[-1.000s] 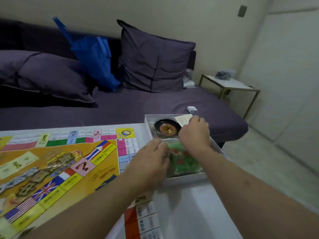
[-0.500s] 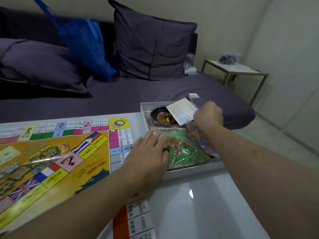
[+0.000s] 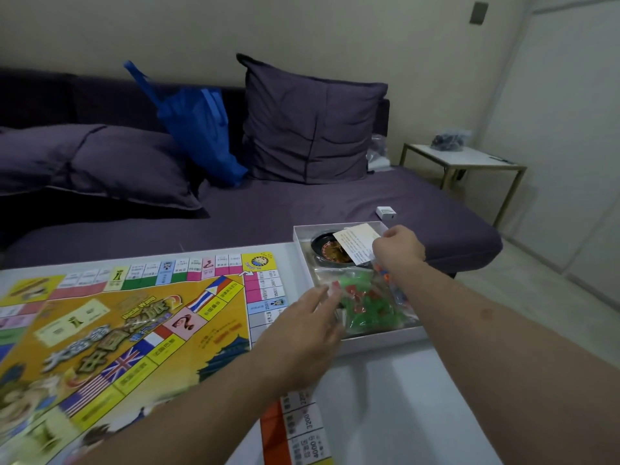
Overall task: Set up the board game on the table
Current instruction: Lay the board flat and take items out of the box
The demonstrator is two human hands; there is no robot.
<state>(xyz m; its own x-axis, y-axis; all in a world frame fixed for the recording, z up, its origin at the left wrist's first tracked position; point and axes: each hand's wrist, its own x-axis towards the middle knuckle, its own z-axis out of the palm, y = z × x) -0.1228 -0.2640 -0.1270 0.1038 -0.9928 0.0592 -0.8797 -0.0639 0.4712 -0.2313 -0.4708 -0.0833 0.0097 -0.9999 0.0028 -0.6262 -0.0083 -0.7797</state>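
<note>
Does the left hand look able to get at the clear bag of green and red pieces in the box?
Probably yes. The left hand hovers open at the white cardboard box's near-left edge, fingertips beside the clear bag of green and red plastic pieces; nothing lies between them.
</note>
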